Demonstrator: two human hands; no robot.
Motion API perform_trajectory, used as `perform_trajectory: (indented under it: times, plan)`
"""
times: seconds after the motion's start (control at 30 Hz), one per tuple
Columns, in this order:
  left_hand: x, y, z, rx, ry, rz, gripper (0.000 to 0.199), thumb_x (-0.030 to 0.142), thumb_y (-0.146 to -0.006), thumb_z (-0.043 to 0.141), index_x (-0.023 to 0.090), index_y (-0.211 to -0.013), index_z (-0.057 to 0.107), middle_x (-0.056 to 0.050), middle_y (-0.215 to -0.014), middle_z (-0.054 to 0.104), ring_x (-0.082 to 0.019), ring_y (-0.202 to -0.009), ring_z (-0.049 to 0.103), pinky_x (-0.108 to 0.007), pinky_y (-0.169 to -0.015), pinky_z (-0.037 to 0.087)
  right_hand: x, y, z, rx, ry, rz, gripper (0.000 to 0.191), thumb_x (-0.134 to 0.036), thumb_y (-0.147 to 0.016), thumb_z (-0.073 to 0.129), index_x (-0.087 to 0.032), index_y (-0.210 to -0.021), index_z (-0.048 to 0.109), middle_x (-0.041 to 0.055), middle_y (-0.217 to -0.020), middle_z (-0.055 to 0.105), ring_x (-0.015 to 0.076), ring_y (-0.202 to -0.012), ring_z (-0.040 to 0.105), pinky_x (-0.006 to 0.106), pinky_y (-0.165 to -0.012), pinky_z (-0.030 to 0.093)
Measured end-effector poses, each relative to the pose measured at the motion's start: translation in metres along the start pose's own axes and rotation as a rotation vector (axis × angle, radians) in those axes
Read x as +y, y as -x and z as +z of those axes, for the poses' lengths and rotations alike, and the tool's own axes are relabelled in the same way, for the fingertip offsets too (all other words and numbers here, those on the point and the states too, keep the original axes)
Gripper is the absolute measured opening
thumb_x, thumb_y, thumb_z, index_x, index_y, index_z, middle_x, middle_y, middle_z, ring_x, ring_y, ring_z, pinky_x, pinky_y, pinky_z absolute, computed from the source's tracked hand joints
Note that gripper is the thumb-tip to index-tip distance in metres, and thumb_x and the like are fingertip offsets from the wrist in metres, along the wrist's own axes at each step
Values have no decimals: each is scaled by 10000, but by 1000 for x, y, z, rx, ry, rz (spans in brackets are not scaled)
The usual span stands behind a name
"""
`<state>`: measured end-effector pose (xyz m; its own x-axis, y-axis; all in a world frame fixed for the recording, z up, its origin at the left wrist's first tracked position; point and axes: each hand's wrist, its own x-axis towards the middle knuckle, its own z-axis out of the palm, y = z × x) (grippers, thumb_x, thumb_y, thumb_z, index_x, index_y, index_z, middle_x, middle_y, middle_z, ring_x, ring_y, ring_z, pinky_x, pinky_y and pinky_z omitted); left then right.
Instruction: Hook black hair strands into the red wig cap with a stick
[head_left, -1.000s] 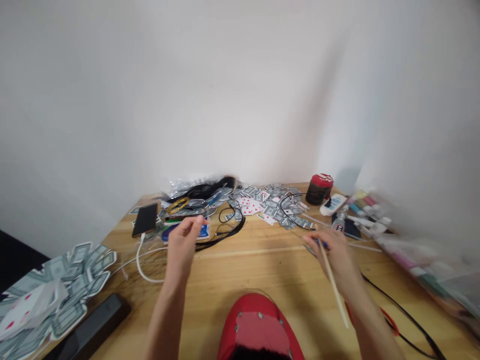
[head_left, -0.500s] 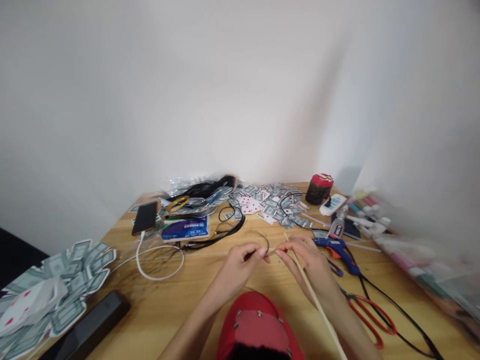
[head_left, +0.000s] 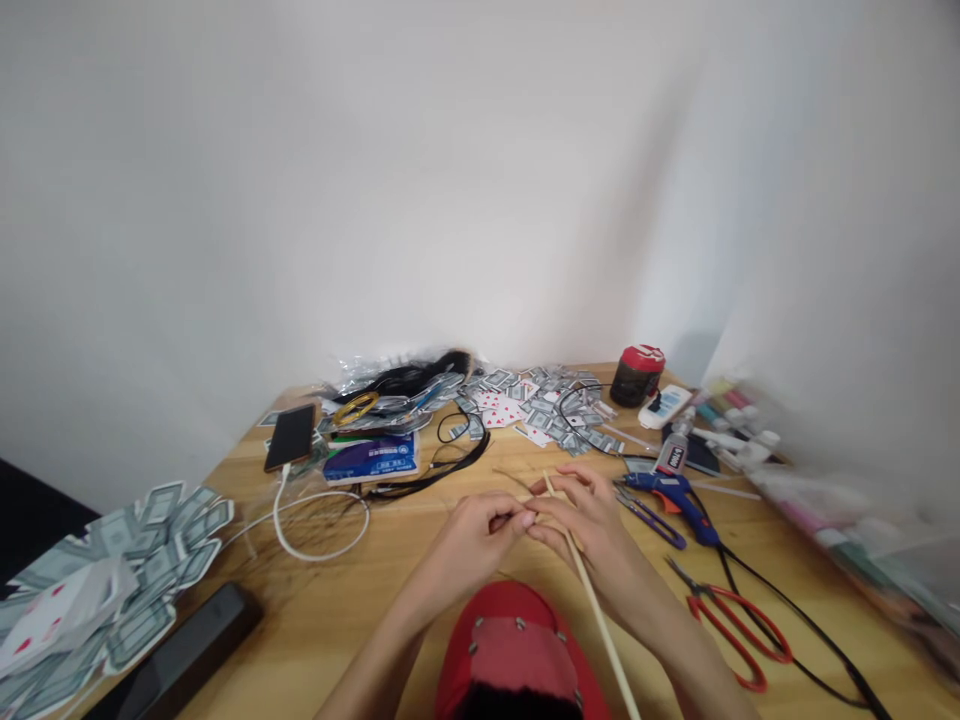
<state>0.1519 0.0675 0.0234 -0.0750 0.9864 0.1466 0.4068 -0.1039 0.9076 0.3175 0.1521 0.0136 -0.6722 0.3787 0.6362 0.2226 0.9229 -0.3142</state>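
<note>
My left hand [head_left: 480, 535] is closed in a pinch on a thin brownish strand [head_left: 516, 480], whose loose end shows beyond the fingers. My right hand [head_left: 581, 515] meets it, thumb and fingertips touching the left ones. A long pale thin stick [head_left: 600, 620] lies in my right hand, passing between the fingers and slanting down toward me. What exactly the fingertips pinch is partly hidden. Just below the hands sits a red rounded object [head_left: 517, 600] with a pink panel, small metal studs and black fuzz at its near end.
To the right lie red-handled scissors [head_left: 739, 630], a purple cutter [head_left: 660, 525], a blue glue gun [head_left: 671, 500] and a glue tube [head_left: 675, 450]. Cut playing cards [head_left: 510, 410] are strewn at the back. A phone [head_left: 291, 438] charges at left, near a card fan [head_left: 142, 550].
My right hand has shifted left and closed up against my left hand, swinging the stick leftward with it. The scissors and cutter show more fully.
</note>
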Motion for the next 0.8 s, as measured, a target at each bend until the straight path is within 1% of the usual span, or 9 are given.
perform_trajectory:
  times: [0.07, 0.13, 0.23, 0.37, 0.47, 0.57, 0.67, 0.73, 0.8]
  plan:
    - [4, 2, -4, -16, 10, 2, 351, 410, -933, 506, 166, -791, 714, -37, -744, 645, -169, -680, 498, -276, -637, 347, 1, 0, 0, -23, -48, 32, 142, -258, -964, 584, -244, -880, 697, 91, -976, 682, 292, -1069, 542, 467, -894, 513]
    - [7, 4, -9, -21, 18, -5, 351, 411, -932, 507, 161, -816, 726, -36, -749, 649, -161, -661, 484, -270, -622, 344, 1, 0, -3, -43, -105, 65, 167, -244, -978, 558, -250, -856, 672, 75, -970, 664, 277, -1054, 538, 446, -899, 495]
    - [9, 4, -16, 2, 28, -29, 366, 439, -899, 546, 148, -767, 726, -5, -631, 564, -137, -587, 407, -253, -554, 295, 1, 0, -8, -56, -195, 132, 173, -233, -987, 534, -263, -878, 665, 59, -977, 654, 262, -1065, 538, 424, -917, 469]
    - [8, 3, -29, 72, 54, -56, 425, 534, -854, 587, 147, -726, 708, 23, -585, 474, -117, -554, 344, -241, -520, 241, 11, 1, -12, 27, -286, 243, 178, -306, -970, 544, -254, -836, 648, 57, -958, 679, 265, -1050, 575, 426, -939, 448]
    - [6, 3, -39, 133, 87, -77, 500, 623, -842, 564, 155, -709, 681, 45, -560, 404, -102, -519, 293, -235, -501, 212, 22, 0, -15, 82, -285, 294, 215, -370, -953, 536, -241, -805, 627, 68, -933, 702, 282, -1025, 608, 438, -940, 446]
    - [3, 3, -44, 173, 129, -115, 537, 675, -820, 564, 160, -701, 658, 75, -526, 301, -84, -473, 224, -226, -471, 179, 28, 1, -17, 112, -288, 348, 226, -394, -928, 549, -234, -792, 632, 71, -936, 716, 286, -1008, 634, 414, -928, 458]
    - [-1, 3, -44, 202, 170, -155, 542, 691, -793, 591, 160, -705, 649, 90, -517, 257, -73, -452, 182, -215, -444, 148, 32, 2, -14, 137, -297, 431, 250, -409, -922, 536, -222, -785, 628, 55, -893, 715, 264, -914, 663, 355, -844, 490]
    - [-3, 3, -45, 232, 196, -178, 545, 698, -774, 607, 159, -713, 644, 97, -516, 234, -67, -447, 153, -210, -430, 117, 35, 4, -10, 160, -295, 504, 277, -433, -926, 516, -212, -793, 619, 31, -795, 697, 241, -792, 665, 313, -731, 501]
    - [-4, 2, -47, 268, 224, -198, 551, 708, -753, 625, 157, -719, 637, 104, -515, 215, -62, -446, 128, -205, -424, 89, 40, 6, -7, 178, -283, 571, 305, -459, -923, 510, -204, -798, 622, 6, -693, 663, 216, -667, 637, 282, -614, 477]
